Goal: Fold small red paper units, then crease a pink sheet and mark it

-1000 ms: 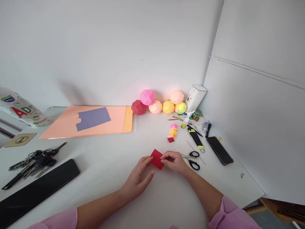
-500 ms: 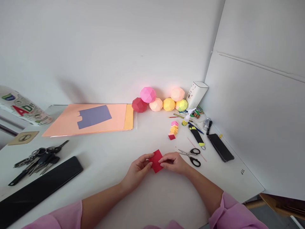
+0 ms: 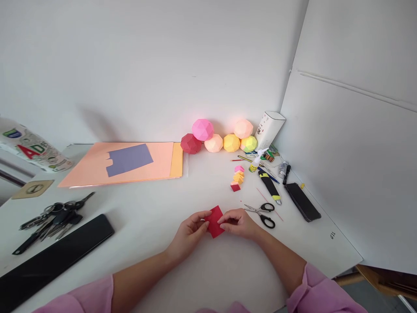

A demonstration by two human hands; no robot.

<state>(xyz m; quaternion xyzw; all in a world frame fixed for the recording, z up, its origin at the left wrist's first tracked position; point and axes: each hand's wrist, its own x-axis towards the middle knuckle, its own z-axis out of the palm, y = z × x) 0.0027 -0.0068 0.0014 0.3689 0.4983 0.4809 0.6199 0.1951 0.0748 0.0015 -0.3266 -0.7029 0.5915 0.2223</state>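
Note:
A small red paper square (image 3: 214, 221) is held just above the white table (image 3: 156, 217), near its front middle. My left hand (image 3: 189, 234) pinches the paper's left edge with curled fingers. My right hand (image 3: 239, 223) pinches its right edge, fingers closed too. Black-handled scissors (image 3: 263, 214) lie just right of my right hand. A short row of small folded paper pieces (image 3: 237, 178) in pink, yellow and red sits a little farther back.
Several paper balls (image 3: 215, 139) line the back wall beside a white carton (image 3: 269, 129). Glue, a cutter (image 3: 269, 186) and a phone (image 3: 302, 201) lie at right. Orange sheets with a purple piece (image 3: 125, 163) lie at left, then keys (image 3: 52, 217) and a black bar (image 3: 55, 256).
My left hand went from lying flat with fingers stretched beside the paper to a closed pinch on its left edge. The paper tilted slightly; the camera view shifted a little.

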